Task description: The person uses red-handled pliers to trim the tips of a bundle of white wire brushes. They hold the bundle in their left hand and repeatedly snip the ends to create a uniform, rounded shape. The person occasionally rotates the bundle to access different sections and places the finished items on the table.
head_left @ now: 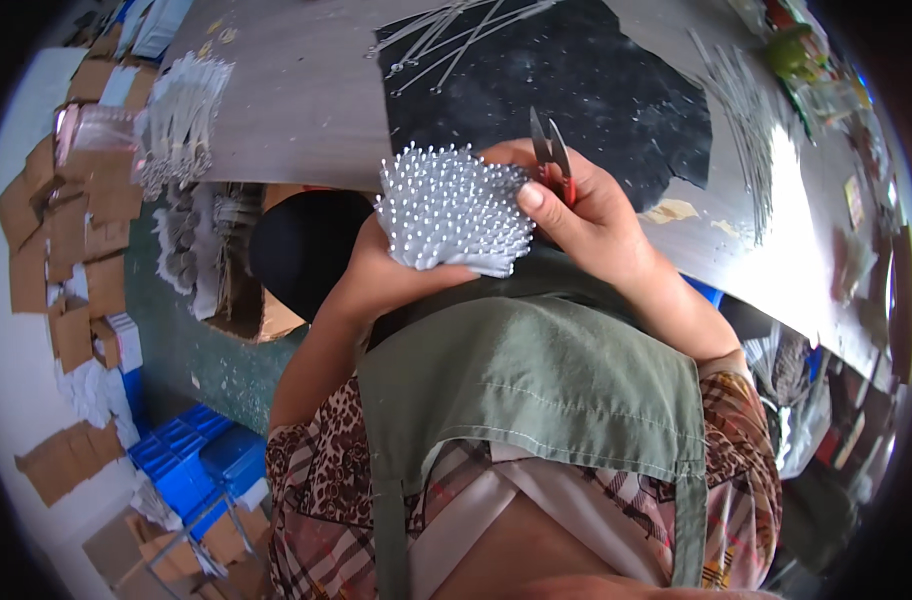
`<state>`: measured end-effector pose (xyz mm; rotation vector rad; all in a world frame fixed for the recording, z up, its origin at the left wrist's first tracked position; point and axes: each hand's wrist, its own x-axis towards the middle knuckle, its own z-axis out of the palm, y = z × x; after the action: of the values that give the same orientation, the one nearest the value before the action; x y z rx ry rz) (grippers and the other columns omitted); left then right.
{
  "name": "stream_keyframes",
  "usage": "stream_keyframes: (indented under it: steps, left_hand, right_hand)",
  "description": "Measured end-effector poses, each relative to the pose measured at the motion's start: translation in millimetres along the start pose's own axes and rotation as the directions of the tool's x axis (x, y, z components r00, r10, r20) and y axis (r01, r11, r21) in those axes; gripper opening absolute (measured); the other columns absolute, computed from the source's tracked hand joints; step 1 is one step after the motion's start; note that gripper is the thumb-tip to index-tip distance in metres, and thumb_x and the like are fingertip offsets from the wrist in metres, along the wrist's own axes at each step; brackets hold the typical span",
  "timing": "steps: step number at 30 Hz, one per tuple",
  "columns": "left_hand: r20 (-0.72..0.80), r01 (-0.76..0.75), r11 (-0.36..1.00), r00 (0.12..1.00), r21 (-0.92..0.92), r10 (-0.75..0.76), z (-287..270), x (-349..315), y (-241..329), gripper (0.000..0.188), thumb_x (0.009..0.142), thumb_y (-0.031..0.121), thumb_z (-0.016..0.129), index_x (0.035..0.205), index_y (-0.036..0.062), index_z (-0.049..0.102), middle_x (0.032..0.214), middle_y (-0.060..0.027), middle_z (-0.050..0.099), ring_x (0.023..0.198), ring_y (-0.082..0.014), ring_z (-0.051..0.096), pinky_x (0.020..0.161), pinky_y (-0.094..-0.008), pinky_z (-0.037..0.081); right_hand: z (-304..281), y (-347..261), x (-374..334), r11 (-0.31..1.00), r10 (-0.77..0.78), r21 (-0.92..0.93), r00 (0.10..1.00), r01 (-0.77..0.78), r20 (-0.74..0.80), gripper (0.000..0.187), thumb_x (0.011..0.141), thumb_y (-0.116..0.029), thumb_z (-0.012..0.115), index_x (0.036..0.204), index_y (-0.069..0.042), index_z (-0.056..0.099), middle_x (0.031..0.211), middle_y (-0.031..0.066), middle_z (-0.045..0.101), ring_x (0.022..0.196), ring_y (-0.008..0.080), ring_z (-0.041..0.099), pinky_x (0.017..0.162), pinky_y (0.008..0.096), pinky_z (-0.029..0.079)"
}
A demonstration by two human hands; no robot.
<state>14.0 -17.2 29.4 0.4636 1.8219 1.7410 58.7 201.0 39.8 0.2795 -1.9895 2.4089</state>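
Note:
A thick bundle of thin grey-white rods with small rounded tips (454, 212) is seen end-on in front of my apron. My left hand (381, 272) wraps round it from the left and below. On its right side, the thumb and forefinger of my right hand (598, 220) touch the bundle's edge. That same hand holds small red-handled scissors (561, 165), their blades a little apart and pointing away from me. The lower part of the bundle and most of my left fingers are hidden.
A black mat (546, 85) lies on the grey table (296, 95), with several loose thin rods (456, 40) at its far edge. Bundled white strands (186, 115) hang over the table's left edge above a cardboard box (281, 315). More rods (741, 130) lie at right.

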Motion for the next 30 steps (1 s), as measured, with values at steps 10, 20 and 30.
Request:
stream_keyframes:
  steps: [10,20,30]
  left_hand:
    - [-0.045,-0.214,0.931,0.970,0.297,0.237,-5,1,-24,0.049,0.074,0.007,0.074,0.119,0.0024,0.055,0.112,-0.0082,0.062,0.105,-0.0191,0.059,0.089,-0.0330,0.049]
    - [-0.033,-0.226,0.860,0.962,0.458,0.270,-13,6,-41,0.045,0.073,0.011,0.076,0.113,0.0023,0.059,0.110,-0.0077,0.064,0.100,-0.0164,0.062,0.086,-0.0302,0.050]
    - [-0.061,-0.242,0.914,0.959,0.325,0.275,-13,4,-40,0.039,0.079,0.005,0.069,0.115,-0.0005,0.057,0.110,-0.0087,0.063,0.101,-0.0190,0.061,0.087,-0.0320,0.050]
  right_hand:
    - [13,16,10,0.897,0.195,0.355,0.957,-0.263,0.215,0.043,0.098,-0.029,0.044,0.129,0.002,0.043,0.099,0.0034,0.058,0.078,0.0071,0.054,0.070,0.0227,0.049]
    - [13,18,6,0.914,0.204,0.324,0.967,-0.243,0.150,0.037,0.098,-0.025,0.046,0.124,0.002,0.047,0.095,0.0035,0.058,0.077,0.0067,0.054,0.067,0.0212,0.049]
    - [4,14,4,0.947,0.259,0.179,0.964,-0.266,0.058,0.031,0.097,-0.022,0.048,0.121,-0.003,0.052,0.078,-0.0036,0.055,0.058,0.0001,0.042,0.050,0.0144,0.033]
